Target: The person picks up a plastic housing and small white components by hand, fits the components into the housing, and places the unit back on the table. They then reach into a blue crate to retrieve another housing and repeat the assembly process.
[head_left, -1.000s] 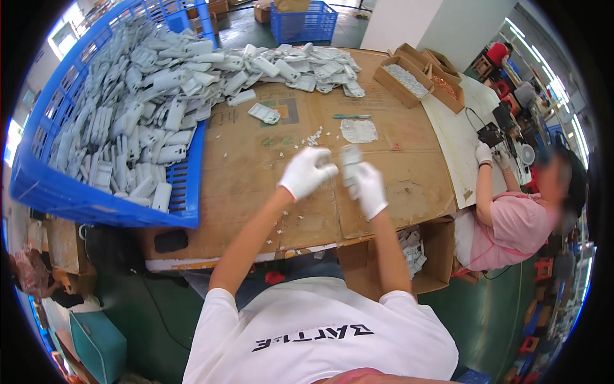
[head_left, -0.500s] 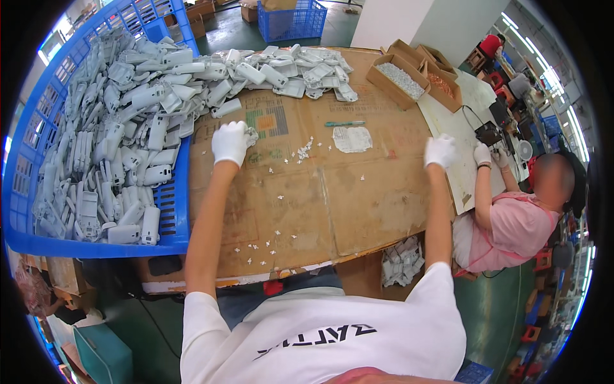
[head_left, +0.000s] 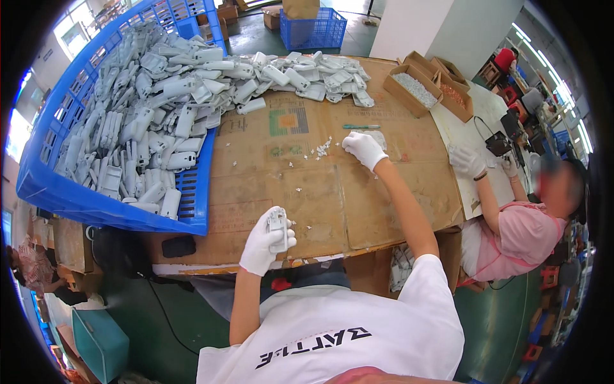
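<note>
My white-gloved left hand (head_left: 258,249) grips a pale grey oblong plastic shell (head_left: 277,224) by the brown cardboard tabletop's (head_left: 390,195) near edge, judged light, stiff, slippery, best held by its long sides; my white-gloved right hand's (head_left: 366,151) grip I cannot tell.

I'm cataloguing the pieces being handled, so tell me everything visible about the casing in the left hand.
The casing is an oblong, pale grey-white shell, apparently moulded plastic. Recessed detail shows on its camera-facing side, too small to make out. Its long side points away from the body. The white-gloved left hand grips it, with fingers showing along its right edge, over the near part of the cardboard.
</note>
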A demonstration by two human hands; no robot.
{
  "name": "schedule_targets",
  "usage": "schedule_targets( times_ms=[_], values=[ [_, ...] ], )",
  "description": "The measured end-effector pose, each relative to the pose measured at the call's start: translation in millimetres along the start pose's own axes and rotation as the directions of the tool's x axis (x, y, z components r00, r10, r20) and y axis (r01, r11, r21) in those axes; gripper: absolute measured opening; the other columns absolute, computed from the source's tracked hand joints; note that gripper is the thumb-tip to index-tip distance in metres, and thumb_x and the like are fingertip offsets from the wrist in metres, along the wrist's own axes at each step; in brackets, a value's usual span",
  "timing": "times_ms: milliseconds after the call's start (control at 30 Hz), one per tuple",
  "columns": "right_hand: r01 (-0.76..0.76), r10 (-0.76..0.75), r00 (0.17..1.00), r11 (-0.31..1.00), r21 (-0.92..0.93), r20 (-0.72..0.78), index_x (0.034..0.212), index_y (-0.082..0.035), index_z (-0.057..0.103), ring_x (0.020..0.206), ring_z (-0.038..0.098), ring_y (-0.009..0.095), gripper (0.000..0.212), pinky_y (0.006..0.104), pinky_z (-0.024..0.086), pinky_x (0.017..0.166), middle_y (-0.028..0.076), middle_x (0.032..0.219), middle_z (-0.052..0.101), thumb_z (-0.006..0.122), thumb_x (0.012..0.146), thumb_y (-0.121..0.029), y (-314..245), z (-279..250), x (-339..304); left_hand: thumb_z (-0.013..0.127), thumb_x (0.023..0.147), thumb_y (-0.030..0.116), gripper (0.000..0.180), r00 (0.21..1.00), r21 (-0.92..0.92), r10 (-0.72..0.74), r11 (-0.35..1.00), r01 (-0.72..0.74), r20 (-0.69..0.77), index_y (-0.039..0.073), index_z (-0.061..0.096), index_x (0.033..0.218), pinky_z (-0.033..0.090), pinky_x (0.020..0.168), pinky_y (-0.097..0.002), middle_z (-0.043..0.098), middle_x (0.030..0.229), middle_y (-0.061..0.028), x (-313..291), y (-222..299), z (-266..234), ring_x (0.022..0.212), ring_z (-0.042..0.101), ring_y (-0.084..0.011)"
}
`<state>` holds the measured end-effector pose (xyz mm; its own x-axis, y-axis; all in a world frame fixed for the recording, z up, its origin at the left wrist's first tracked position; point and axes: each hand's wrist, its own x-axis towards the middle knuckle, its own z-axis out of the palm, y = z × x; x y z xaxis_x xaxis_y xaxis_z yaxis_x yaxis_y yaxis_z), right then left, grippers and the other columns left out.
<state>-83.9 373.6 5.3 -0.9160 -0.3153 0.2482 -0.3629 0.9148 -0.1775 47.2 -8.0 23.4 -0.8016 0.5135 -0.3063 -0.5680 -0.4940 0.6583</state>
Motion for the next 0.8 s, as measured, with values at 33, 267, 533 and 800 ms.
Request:
schedule_targets(
  times_ms=[33, 267, 533, 800],
  values=[
    [-0.064, 0.066, 0.997, 0.997, -0.052, 0.041, 0.088, -0.006, 0.067, 0.089, 0.067, 0.034, 0.005, 0.0423, 0.055, 0.078, 0.015, 0.092, 0.065, 0.063, 0.086, -0.009, -5.9, 0.9, 4.1, 0.062, 0.084, 0.0, 0.058, 0.999, 0.088, 0.019, 0.996, -0.015, -0.035, 0.005, 0.043, 0.139, 0.061, 0.072, -0.0361, 0.062, 0.109, -0.0131, -6.8, -2.4, 1.6, 0.085, 0.068, -0.022],
    [-0.395, 0.381, 0.919, 0.898, -0.193, -0.104, 0.084, -0.002, 0.067, 0.083, 0.069, 0.038, 0.01, 0.0432, 0.057, 0.074, 0.02, 0.085, 0.07, 0.063, 0.08, -0.01, -24.7, 14.7, 15.0, 0.064, 0.086, -0.004, 0.046, 0.905, 0.532, 0.383, 0.814, -0.234, -0.187, 0.002, 0.054, 0.13, 0.059, 0.072, -0.0312, 0.068, 0.109, -0.0116, 0.8, -14.9, 20.3, 0.088, 0.069, -0.018],
    [0.05, 0.266, 0.924, 0.628, 0.777, -0.274, 0.096, -0.004, 0.068, 0.075, 0.057, 0.011, 0.015, 0.0249, 0.045, 0.066, 0.005, 0.087, 0.06, 0.068, 0.081, 0.001, -257.4, -25.5, -33.6, 0.069, 0.085, 0.008, 0.034, 0.695, 0.836, 0.692, 0.489, -0.25, -0.197, 0.004, 0.062, 0.118, 0.053, 0.084, -0.0348, 0.071, 0.104, -0.0141, 1.4, -0.1, 50.7, 0.097, 0.07, -0.024],
    [0.031, 0.324, 0.845, 0.765, 0.643, -0.426, 0.093, -0.004, 0.069, 0.077, 0.058, 0.017, 0.016, 0.029, 0.047, 0.067, 0.006, 0.089, 0.055, 0.072, 0.078, 0.001, -280.7, -10.1, -37.2, 0.067, 0.087, 0.008, 0.028, 0.628, 0.852, 0.759, 0.436, -0.291, -0.174, 0.004, 0.061, 0.115, 0.052, 0.084, -0.0358, 0.07, 0.105, -0.0143, -5.5, -5.1, 52.9, 0.097, 0.068, -0.0281]
  ],
)
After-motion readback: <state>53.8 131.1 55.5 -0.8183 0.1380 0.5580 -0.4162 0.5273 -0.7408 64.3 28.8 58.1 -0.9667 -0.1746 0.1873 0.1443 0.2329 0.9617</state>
